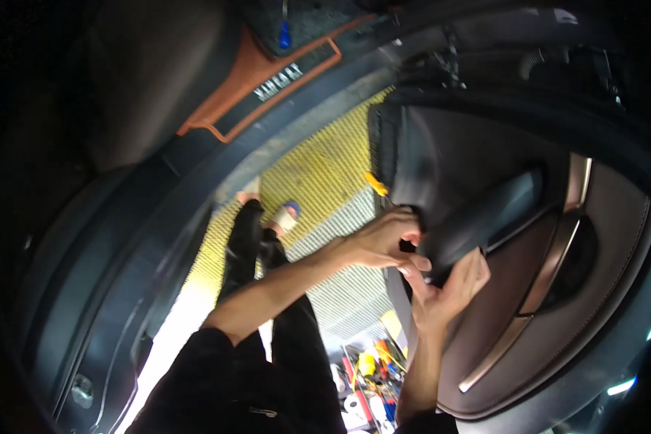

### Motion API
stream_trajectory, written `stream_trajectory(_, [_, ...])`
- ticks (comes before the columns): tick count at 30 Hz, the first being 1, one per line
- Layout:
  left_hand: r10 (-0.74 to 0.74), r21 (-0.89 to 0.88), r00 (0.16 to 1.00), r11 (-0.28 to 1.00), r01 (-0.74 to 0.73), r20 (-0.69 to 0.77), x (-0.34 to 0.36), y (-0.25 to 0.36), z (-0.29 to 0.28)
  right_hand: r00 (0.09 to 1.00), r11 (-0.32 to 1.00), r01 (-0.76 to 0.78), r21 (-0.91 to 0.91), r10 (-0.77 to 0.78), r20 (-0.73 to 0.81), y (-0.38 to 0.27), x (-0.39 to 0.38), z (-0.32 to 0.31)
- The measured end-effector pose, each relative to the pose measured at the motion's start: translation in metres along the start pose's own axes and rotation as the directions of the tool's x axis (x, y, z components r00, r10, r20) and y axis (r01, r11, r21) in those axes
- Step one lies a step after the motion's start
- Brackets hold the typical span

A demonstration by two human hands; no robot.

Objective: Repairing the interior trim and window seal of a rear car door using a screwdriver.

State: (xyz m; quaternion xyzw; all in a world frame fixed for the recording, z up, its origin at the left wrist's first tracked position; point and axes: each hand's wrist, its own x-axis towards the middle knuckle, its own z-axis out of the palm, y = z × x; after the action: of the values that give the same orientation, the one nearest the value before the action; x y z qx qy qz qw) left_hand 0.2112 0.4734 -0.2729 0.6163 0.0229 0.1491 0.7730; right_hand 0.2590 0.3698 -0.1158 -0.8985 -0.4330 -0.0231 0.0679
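Note:
A dark brown car door panel [459, 134] with copper-coloured trim strips fills the right side. From its middle juts a black armrest [495, 210]. My left hand [387, 239] is curled at the near left end of the armrest, fingers and thumb closing around a dark part I cannot make out. Beside it, my right hand [448, 289] holds the armrest's lower end, with bent fingers against it and the thumb reaching to my left thumb. What lies between the two hands is mostly hidden.
A yellow clip-like tool [375, 184] hangs at the panel's left edge. A blue-handled screwdriver [285, 34] lies inside the car beyond the orange-edged door sill [282, 81]. Several tools and bottles [369, 369] stand below, by my right forearm. Yellow and grey ribbed matting [315, 145] covers the floor.

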Motion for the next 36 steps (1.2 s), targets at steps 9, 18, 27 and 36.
stream_trajectory(9, [0.032, 0.213, 0.971, 0.974, -0.084, 0.235, -0.014, -0.006, 0.000, 0.996, 0.995, -0.089, 0.042, 0.089, 0.003, -0.006, -0.007, -0.009])
stream_trajectory(18, [0.213, 0.188, 0.963, 0.952, -0.242, 0.164, -0.019, -0.023, -0.002, 0.993, 0.997, -0.074, 0.012, 0.075, -0.095, -0.019, 0.001, -0.014])
stream_trajectory(27, [0.439, 0.120, 0.896, 0.888, -0.444, 0.065, -0.014, -0.064, -0.001, 0.987, 0.999, -0.047, 0.019, 0.049, -0.154, -0.028, 0.006, -0.016])
stream_trajectory(36, [0.325, 0.069, 0.946, 0.943, -0.324, 0.000, -0.006, -0.029, -0.013, 0.987, 0.999, -0.036, 0.022, 0.039, -0.157, -0.032, 0.012, -0.011])
